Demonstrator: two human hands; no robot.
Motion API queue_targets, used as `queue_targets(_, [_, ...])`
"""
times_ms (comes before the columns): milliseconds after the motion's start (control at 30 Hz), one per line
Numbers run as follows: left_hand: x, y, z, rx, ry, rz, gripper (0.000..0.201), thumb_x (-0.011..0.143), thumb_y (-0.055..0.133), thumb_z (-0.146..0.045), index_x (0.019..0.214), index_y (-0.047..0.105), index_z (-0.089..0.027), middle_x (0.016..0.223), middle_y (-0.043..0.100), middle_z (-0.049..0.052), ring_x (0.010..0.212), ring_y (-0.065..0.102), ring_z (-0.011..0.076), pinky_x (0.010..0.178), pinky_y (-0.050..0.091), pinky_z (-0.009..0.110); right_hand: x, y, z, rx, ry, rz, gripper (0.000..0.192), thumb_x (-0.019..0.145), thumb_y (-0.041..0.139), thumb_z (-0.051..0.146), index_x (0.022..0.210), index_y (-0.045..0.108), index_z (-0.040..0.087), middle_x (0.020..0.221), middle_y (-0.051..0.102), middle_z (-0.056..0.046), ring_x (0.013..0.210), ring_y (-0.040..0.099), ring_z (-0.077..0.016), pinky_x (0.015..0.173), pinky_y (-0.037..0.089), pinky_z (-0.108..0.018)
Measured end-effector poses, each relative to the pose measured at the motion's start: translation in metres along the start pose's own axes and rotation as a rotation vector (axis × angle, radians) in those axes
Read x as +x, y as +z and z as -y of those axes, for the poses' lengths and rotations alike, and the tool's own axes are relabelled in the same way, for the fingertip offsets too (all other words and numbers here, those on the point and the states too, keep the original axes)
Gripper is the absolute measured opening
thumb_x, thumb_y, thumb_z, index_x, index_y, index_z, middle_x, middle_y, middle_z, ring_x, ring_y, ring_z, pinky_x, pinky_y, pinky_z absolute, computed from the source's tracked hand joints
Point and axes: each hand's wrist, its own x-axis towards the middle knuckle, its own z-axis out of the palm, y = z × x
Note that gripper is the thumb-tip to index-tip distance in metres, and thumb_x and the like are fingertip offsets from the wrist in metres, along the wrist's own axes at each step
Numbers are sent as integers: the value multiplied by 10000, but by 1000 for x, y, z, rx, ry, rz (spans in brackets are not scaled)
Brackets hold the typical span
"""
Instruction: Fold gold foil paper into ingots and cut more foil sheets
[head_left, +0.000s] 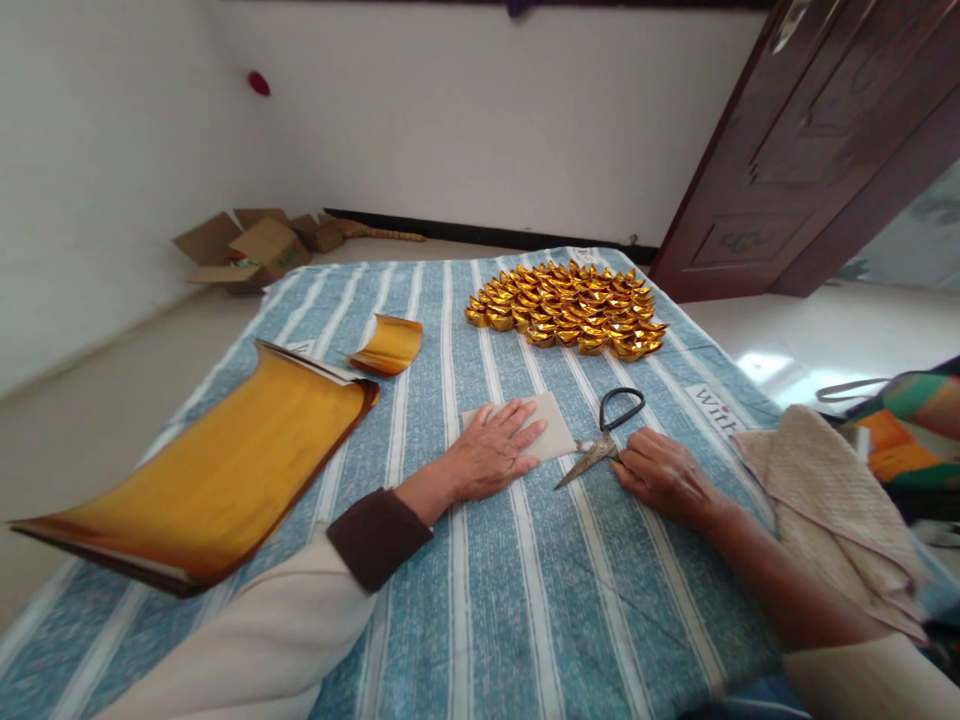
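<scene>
From here I see a large stack of gold foil sheets (202, 470) curling at the bed's (525, 620) left edge, with a smaller curled gold sheet (388, 345) just beyond it. My left hand (491, 450) lies flat, fingers spread, pressing down a pale square of paper (553, 432) near the middle. Just right of it lie the scissors (604, 440), blades shut; my right hand (664, 475) rests fingertips against them, grip loose. A heap of folded gold ingots (570, 310) sits at the far edge, a beige towel (825, 500) on the right edge.
</scene>
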Motion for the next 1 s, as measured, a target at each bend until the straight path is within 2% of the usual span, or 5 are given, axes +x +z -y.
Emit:
queue_targets(167, [0, -3, -2, -20, 2, 24, 546, 987, 369, -454, 1482, 293, -235, 1586, 187, 107, 1450, 159, 301, 1119, 166, 543, -4, 4, -3, 61, -34, -49, 319, 914, 506, 173, 598, 552, 186, 628, 492, -26, 653, 440, -158, 638, 347, -306])
queue_targets(567, [0, 0, 0, -18, 14, 41, 559, 999, 293, -482, 1498, 262, -233, 1597, 135, 107, 1451, 147, 302, 1117, 148, 546, -23, -3, 1, 87, -5, -25, 301, 900, 521, 160, 600, 524, 192, 627, 476, -18, 641, 444, -154, 631, 349, -309])
queue_targets(1000, [1, -5, -4, -30, -8, 45, 543, 1002, 264, -475, 1486, 291, -231, 1591, 166, 106, 1451, 148, 294, 1114, 153, 548, 5, 4, 12, 83, -13, -42, 323, 904, 504, 166, 583, 532, 192, 625, 494, -24, 650, 464, -157, 645, 357, -310])
